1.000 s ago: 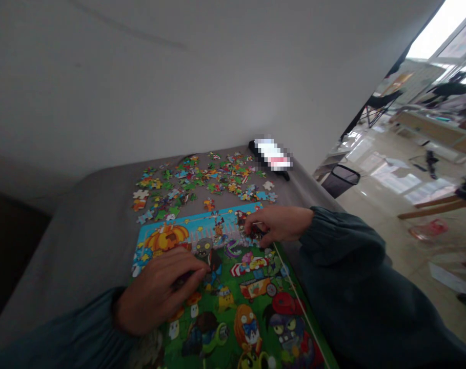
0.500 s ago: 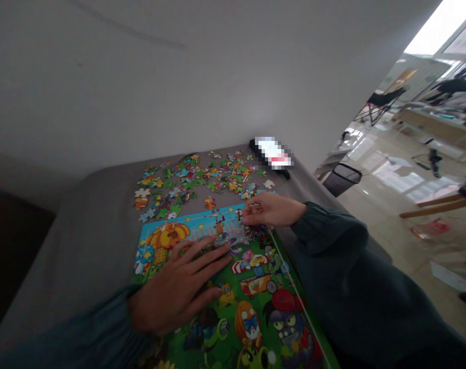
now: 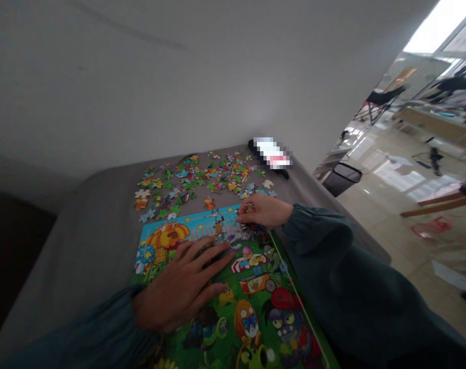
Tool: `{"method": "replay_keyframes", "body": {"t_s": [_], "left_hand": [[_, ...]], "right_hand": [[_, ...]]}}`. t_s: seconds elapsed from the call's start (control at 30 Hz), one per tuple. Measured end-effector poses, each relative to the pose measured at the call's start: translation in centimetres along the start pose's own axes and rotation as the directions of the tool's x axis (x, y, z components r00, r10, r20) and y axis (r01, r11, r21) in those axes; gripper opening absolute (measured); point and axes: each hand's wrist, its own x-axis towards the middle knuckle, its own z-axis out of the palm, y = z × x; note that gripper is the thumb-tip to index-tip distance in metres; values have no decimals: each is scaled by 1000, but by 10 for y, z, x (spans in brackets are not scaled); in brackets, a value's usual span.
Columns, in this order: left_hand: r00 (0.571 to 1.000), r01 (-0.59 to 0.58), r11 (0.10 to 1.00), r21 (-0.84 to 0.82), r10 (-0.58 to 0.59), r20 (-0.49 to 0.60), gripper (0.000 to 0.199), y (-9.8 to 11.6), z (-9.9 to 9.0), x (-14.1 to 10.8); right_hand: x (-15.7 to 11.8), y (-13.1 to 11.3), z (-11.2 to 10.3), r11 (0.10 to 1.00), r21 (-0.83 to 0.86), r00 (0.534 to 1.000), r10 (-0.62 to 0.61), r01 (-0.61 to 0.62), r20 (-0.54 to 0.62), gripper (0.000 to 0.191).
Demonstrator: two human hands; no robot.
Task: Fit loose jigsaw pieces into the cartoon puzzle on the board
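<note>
A colourful puzzle [image 3: 251, 282] lies on the grey cloth, with cartoon plants, a pumpkin and a cart in its picture. My left hand [image 3: 186, 287] rests flat on its left middle part, fingers spread and holding nothing. At the upper right of the puzzle, my right hand [image 3: 265, 210] is closed in a pinch, fingertips on or just over the picture. Whatever those fingers hold is too small to make out. Loose puzzle pieces [image 3: 213, 177] are strewn beyond the puzzle's top edge, and a single orange piece [image 3: 208, 203] lies close to that edge.
A phone [image 3: 271, 154] with a lit, blurred screen lies at the back right of the grey cloth [image 3: 90, 230]. Behind stands a pale wall [image 3: 159, 92]. Off to the right, a dark bin [image 3: 341, 179] and a folding chair [image 3: 382, 100] stand on the shiny floor.
My right hand has shifted slightly left along the puzzle's upper edge, still pinched. My left hand has barely moved and stays flat.
</note>
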Motion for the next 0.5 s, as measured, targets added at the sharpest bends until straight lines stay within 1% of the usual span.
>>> {"method": "replay_keyframes", "body": {"t_s": [0.17, 0.5], "left_hand": [[1000, 5, 1000, 25, -5, -1, 54, 2, 1, 1], [1000, 4, 999, 36, -5, 10, 54, 4, 0, 3]], "right_hand": [[1, -1, 4, 994, -110, 998, 11, -18, -68, 19], [1, -3, 5, 982, -188, 997, 16, -31, -80, 16]]}}
